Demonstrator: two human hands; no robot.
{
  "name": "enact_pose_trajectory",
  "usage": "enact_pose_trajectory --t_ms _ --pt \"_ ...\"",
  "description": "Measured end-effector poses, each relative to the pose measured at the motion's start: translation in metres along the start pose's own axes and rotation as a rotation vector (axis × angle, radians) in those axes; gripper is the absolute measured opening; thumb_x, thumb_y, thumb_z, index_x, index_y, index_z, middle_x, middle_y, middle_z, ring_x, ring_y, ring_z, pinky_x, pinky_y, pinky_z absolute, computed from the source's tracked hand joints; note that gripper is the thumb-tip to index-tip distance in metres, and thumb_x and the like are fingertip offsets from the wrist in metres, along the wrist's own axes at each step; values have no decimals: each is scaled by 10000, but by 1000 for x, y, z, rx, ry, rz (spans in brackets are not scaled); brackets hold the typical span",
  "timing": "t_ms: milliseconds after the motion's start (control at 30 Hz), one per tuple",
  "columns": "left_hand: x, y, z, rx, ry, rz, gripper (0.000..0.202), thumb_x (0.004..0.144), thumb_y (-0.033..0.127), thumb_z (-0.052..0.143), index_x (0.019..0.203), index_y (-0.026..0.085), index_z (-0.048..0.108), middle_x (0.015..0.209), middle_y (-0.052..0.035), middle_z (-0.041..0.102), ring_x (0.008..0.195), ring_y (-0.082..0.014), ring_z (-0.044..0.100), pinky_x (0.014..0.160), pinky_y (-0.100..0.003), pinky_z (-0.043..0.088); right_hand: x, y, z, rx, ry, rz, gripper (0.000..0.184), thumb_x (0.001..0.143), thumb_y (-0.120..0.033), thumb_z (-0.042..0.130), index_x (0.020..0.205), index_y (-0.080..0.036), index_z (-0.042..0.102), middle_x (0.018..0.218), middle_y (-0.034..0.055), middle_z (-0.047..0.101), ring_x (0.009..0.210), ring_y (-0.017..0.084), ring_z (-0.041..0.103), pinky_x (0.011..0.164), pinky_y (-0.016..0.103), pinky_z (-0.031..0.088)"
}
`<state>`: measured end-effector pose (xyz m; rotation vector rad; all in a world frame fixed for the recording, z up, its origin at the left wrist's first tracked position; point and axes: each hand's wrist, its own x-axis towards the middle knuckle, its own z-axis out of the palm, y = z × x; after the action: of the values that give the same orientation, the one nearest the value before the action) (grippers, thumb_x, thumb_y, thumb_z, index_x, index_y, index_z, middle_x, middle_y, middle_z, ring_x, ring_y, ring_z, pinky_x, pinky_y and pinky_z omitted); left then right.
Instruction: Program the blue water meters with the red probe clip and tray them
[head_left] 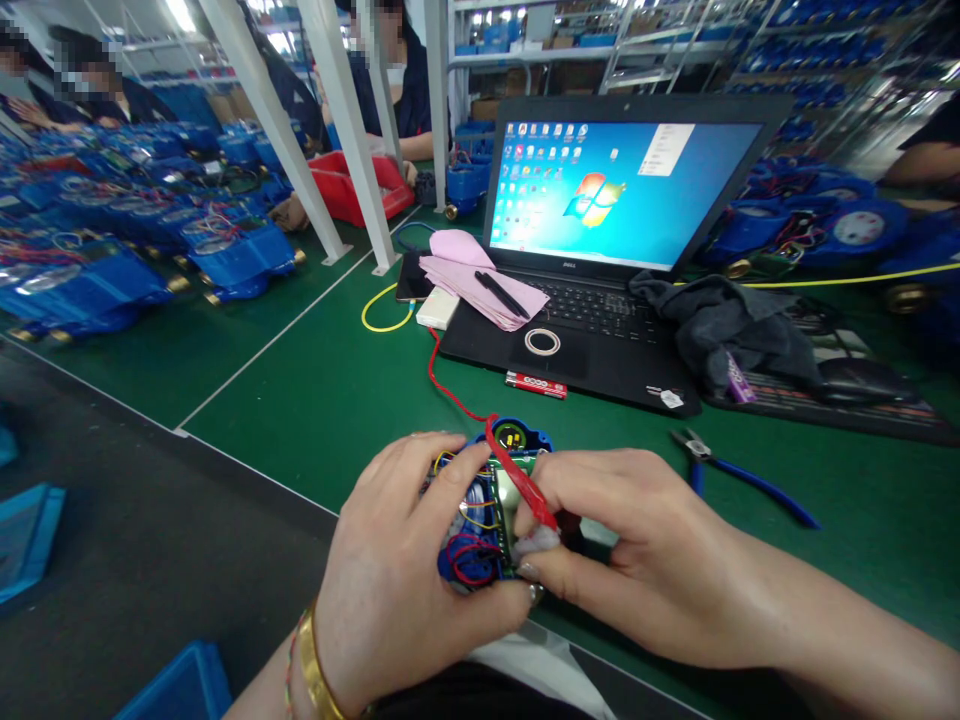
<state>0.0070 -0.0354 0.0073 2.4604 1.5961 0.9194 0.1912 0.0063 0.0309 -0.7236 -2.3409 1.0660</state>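
Both my hands hold a small blue device (510,440) with exposed wiring and a circuit board, low in the middle of the view. My left hand (405,570) wraps round its left side, fingers curled over coloured wires. My right hand (637,550) pinches a red probe (517,480) against the device's inner parts, with a bit of white material under its fingertips. A red cable (450,395) runs from the probe back toward a white box (437,308) beside the laptop.
An open black laptop (600,300) stands behind on the green mat (315,390), with pink papers and a pen (501,294), a grey cloth (720,320), and blue-handled pliers (742,478) at right. Rows of blue devices (150,250) fill the left. Other people sit at the back.
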Motion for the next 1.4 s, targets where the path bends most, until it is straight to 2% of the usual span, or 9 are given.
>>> enact_pose_trajectory --t_ms 500,1033,1400 --pt "2 1 0 3 19 0 535 566 269 589 1086 145 578 1083 -106 601 990 -253 585 857 -434 508 0 -1 0 14 -8 8 112 811 -63 529 771 -166 510 701 -26 522 629 104 452 590 227 332" --pt "2 3 0 -19 30 -15 559 532 242 584 1083 143 596 1059 -102 611 970 -245 597 851 -421 523 2 -5 -1 -56 -35 49 109 848 -144 487 743 -157 516 673 -15 516 599 112 428 554 239 306" --pt "3 2 -1 -1 47 -22 538 519 227 574 1050 155 616 1029 -94 629 943 -246 614 826 -412 542 5 -7 -1 -76 -21 50 121 774 -65 550 718 -162 507 656 -29 513 587 103 436 550 221 319"
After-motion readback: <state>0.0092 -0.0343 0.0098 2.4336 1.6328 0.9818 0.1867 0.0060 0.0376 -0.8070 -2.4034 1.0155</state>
